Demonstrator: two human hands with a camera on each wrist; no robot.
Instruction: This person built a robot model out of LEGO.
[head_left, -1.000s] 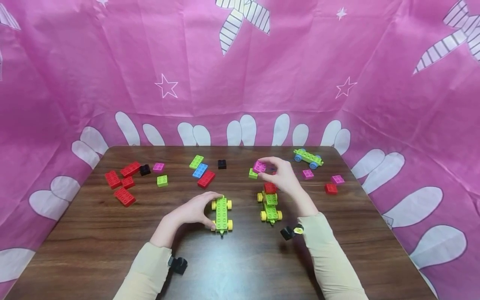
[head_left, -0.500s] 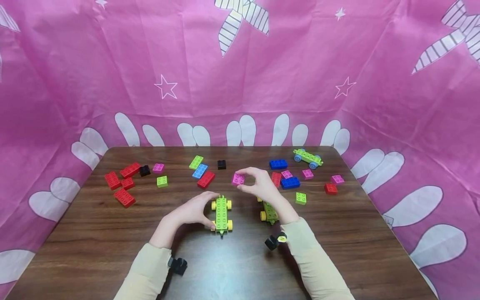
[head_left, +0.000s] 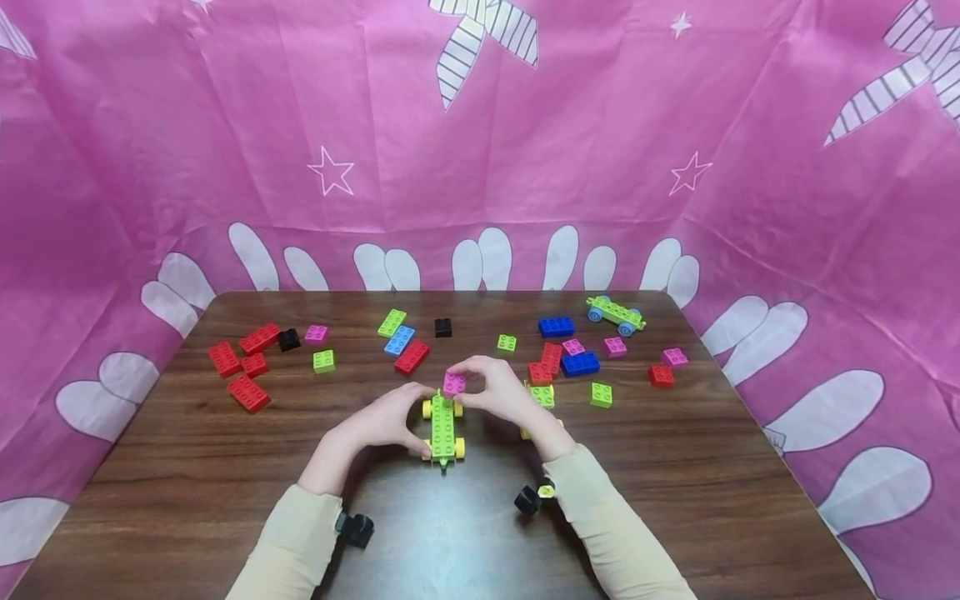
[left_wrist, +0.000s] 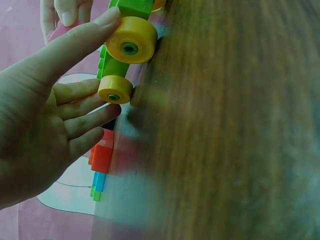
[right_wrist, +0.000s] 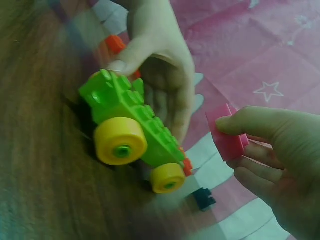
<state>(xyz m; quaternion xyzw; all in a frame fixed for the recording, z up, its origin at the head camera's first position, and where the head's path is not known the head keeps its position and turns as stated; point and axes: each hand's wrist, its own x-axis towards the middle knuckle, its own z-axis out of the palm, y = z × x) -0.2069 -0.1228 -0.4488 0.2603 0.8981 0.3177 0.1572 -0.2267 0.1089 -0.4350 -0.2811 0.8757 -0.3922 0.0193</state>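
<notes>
A green toy car base (head_left: 443, 433) with yellow wheels stands on the table, its studs facing up. My left hand (head_left: 378, 421) grips it from the left, thumb at the near end and fingers towards the far end. In the right wrist view the pink brick (right_wrist: 227, 132) is pinched between the thumb and fingers of my right hand (right_wrist: 280, 160). That brick hovers just above the base's far end, apart from its studs in the right wrist view. My right hand partly hides a second green car (head_left: 542, 396), which carries a red brick (head_left: 539, 372).
Red bricks (head_left: 248, 393) and a black brick (head_left: 288, 339) lie at the left. Green, light blue and red bricks (head_left: 412, 357) sit at the back middle. Blue bricks (head_left: 557, 327), pink bricks (head_left: 615, 347) and a blue-wheeled green base (head_left: 615, 313) are back right. A pink curtain (head_left: 480, 150) surrounds the table.
My right hand has carried the pink brick left and nearer, from beside the green brick at the back to above the base's far end. My left hand has stayed on the base.
</notes>
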